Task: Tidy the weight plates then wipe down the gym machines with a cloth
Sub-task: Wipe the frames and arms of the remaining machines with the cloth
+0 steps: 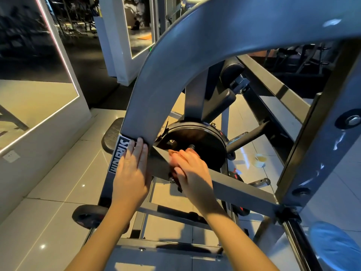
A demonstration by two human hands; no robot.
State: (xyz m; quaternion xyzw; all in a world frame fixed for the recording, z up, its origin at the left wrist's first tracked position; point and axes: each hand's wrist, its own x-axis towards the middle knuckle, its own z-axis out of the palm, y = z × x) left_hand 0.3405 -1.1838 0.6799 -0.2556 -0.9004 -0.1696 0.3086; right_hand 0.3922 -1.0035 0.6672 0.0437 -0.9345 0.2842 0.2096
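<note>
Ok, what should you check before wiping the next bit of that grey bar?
1. Cloth under the right hand: ok, pressed on the grey bar.
2. Left hand steadying: ok, flat on the curved frame.
3. Bar ahead free of things: ok, bare towards the right.
4. Bar clean so far: cannot tell, hand blurred, light dim.
5. Weight plate put away: cannot tell, partly hidden.

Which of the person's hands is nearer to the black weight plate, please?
Right. The right hand is on the crossbar directly in front of the plate; the left hand lies flat on the frame's labelled upright, farther to the plate's left.
</note>
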